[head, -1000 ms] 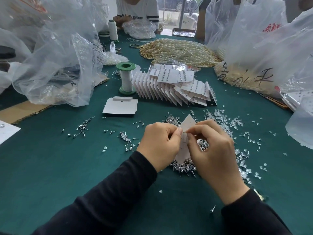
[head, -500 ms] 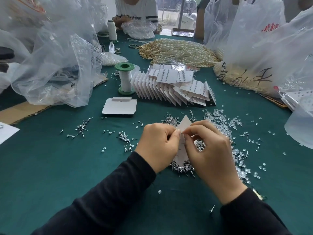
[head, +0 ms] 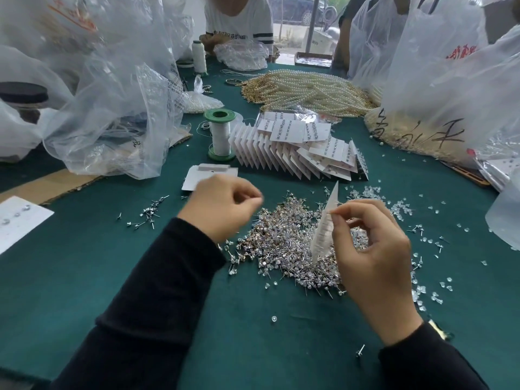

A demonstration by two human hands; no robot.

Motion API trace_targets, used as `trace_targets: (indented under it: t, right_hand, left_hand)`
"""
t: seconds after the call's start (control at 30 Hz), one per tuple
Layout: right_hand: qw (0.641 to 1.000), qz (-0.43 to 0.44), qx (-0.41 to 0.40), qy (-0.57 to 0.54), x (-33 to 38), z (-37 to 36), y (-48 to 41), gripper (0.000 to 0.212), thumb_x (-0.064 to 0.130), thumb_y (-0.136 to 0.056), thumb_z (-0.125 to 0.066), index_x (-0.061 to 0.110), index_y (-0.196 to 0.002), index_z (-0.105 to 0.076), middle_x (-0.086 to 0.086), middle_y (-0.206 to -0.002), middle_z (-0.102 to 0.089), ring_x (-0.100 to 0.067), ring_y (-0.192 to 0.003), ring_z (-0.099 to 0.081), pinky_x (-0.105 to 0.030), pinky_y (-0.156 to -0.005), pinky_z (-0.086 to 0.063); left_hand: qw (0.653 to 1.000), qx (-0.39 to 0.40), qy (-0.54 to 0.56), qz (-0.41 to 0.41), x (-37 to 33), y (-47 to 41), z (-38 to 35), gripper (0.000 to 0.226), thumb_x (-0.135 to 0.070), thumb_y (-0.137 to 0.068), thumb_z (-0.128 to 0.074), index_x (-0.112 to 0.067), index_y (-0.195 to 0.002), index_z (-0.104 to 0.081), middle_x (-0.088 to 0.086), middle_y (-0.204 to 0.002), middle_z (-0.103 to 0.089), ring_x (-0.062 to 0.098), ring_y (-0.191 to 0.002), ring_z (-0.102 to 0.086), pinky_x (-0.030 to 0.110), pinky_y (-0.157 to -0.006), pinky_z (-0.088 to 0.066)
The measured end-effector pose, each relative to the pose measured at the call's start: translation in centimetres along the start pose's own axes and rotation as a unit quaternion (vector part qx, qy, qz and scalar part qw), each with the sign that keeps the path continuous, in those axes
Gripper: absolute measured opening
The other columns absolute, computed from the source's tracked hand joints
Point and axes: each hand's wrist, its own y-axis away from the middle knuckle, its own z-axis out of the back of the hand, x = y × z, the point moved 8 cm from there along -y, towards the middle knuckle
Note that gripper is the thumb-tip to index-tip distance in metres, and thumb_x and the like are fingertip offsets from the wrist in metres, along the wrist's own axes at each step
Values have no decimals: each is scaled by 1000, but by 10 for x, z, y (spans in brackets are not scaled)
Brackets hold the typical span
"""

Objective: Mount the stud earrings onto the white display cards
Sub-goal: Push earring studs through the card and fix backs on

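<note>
While our right hand (head: 374, 249) pinches the card (head: 326, 220) edge-on, white, narrow | left hand (head: 222, 205) blurred, fingers curled together, contents unclear | studs (head: 284, 243) heaped beneath.

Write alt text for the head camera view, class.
The right hand holds a white card edge-on above a pile of stud earrings on a green table. The left hand is apart from it, blurred.

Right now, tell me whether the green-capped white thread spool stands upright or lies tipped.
Upright: the green-capped white thread spool stands on its lower flange, top cap level.
</note>
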Motion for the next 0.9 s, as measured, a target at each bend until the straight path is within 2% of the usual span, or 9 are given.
trace_targets:
  t: [0.07, 0.13, 0.23, 0.33, 0.4, 0.5, 0.6, 0.8, 0.9]
  right_hand:
    - [1000, -21, 3, -22, -2, 1, -1, 19, -7, -80, -63, 11, -83, -62, 5, -79, -58, -6, -73, -54, -15, -69, -46]
    - [999, -33, 11, -39, -2, 0, 0, 20, -6, -80, -63, 14, -82, -61, 6, -80, -59, -7, -73, -55, -12, -68, -46]
    - [990, -94, 31, -101, -11, -4, 2, 22, -1, -83, -62, 20, -79, -62, 5, -77, -62, -4, -67, -57, -11, -60, -44]
    - [961, -185, 31, -205, -26, -7, 6, 21, 2, -84, -62, 22, -78, -65, 8, -70, -65, -3, -62, -57, -12, -56, -45]
    - [930, -243, 36, -272, -35, -12, 10, 16, 5, -84, -62, 18, -77, -68, 5, -71, -66, -9, -67, -59, -17, -62, -49]
    - [879, -312, 63, -354, -40, -22, 16, 6, 18, -74, -67, 17, -75, -72, -2, -75, -68, -15, -72, -61, -25, -69, -52]
    - [846, -345, 69, -401, -40, -25, 18, 10, 22, -65, -65, 17, -70, -73, -1, -71, -68, -12, -66, -62, -21, -64, -54]
    - [819, -375, 66, -429, -42, -26, 20, 10, 17, -64, -63, 15, -67, -72, -2, -70, -69, -11, -63, -63, -21, -61, -54]
    - [800, -392, 64, -449, -44, -28, 23, 8, 12, -67, -62, 12, -69, -69, -5, -71, -69, -13, -62, -64, -21, -58, -54]
  left_hand:
    - [997, -22, -73, 32, 19, -2, 20, 5, -17, -75, -70, -20, -78, -74, -16, -61, -58, -8, -59, -49, -2, -53, -34]
    - [992, 11, -108, 64, 31, -1, 21, 5, -17, -71, -75, -20, -75, -75, -17, -59, -57, -5, -60, -50, 1, -52, -33]
    - [978, 80, -157, 111, 41, 4, 7, 5, -19, -68, -78, -20, -71, -74, -15, -58, -57, 2, -65, -52, 15, -64, -37]
    - [968, 99, -196, 120, 41, 4, 0, 9, -19, -70, -77, -20, -64, -70, -12, -57, -55, 6, -67, -51, 18, -66, -37]
    - [967, 96, -209, 111, 38, 3, -2, 15, -18, -73, -74, -22, -61, -66, -12, -57, -54, 8, -69, -50, 19, -66, -36]
    - [968, 98, -209, 102, 36, 3, -3, 15, -18, -75, -71, -23, -63, -64, -12, -59, -52, 9, -71, -49, 19, -67, -36]
    - [972, 87, -193, 104, 37, 2, 0, 14, -21, -77, -70, -22, -65, -64, -11, -62, -54, 10, -71, -50, 19, -67, -35]
    - [984, 64, -138, 88, 36, 1, 7, 19, -20, -85, -61, -19, -67, -56, -10, -62, -58, 13, -65, -53, 23, -61, -36]
    - [992, 65, -74, 84, 36, 1, 9, 20, -13, -80, -66, -21, -64, -58, -8, -60, -62, 8, -57, -55, 20, -58, -40]
